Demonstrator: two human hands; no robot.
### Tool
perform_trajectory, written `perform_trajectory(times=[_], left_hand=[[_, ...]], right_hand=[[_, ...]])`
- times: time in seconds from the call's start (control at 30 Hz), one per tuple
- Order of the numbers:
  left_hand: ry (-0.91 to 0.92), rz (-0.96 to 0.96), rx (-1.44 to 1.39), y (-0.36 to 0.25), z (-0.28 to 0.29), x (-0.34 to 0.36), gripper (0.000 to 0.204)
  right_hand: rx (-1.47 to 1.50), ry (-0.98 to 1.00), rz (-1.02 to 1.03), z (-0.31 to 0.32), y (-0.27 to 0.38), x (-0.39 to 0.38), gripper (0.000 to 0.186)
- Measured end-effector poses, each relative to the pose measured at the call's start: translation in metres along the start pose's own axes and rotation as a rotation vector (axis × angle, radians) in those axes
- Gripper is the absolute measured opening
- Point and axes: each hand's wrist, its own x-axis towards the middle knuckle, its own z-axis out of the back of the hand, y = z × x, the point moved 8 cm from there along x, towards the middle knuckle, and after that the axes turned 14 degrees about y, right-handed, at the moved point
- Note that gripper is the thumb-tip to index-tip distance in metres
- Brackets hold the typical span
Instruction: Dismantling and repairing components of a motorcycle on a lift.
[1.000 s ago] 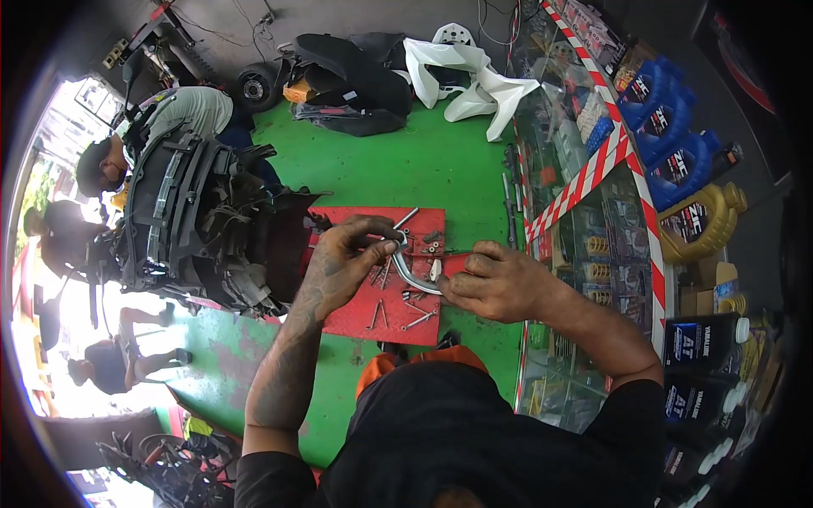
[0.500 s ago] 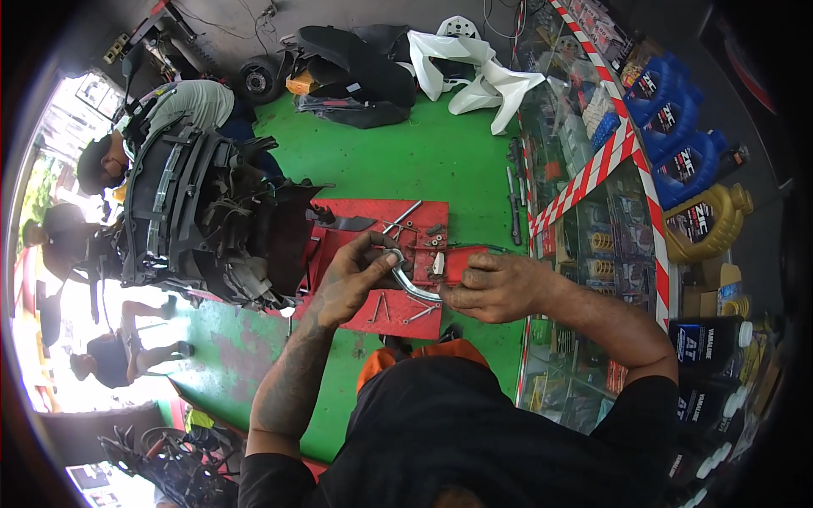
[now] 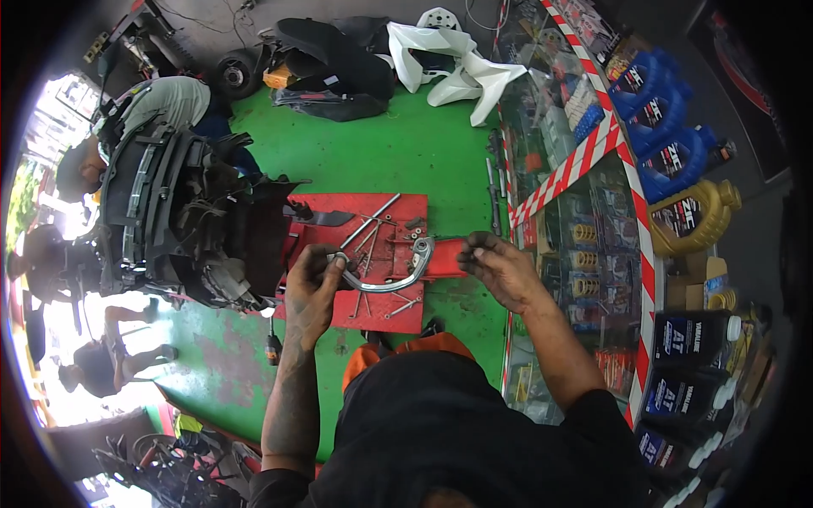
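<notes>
Several lettered bottles (image 3: 703,339), one curved metal bar (image 3: 385,288)

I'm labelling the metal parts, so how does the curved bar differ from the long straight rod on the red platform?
Shape: the curved bar bends in a wide arc; the long rod is straight.
Place: the curved bar is held up in the left hand, while the long rod lies on the red platform.
Shared: both look silvery.

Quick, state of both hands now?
Left hand: closed, holding one end of the curved metal part.
Right hand: partly curled, off that part; can't tell if it pinches anything.
</notes>
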Motion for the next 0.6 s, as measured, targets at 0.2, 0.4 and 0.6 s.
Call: perform_trajectory(times=[0.2,0.4,0.6], left_hand=[[0.036,-0.02,-0.001,-0.002,-0.025,0.001,0.014],[0.0,-0.113,0.219,-0.018,-0.036,-0.002,0.014],[-0.015,-0.196,0.385,-0.04,-0.048,-0.009,0.016]], right_hand=[[-0.131,0.002,0.068,-0.001,0.002,-0.003,0.024],[-0.57,-0.002,0.431,-0.023,0.035,-0.015,0.019],[-0.401,-0.068,0.332,-0.028,0.023,-0.012,0.016]])
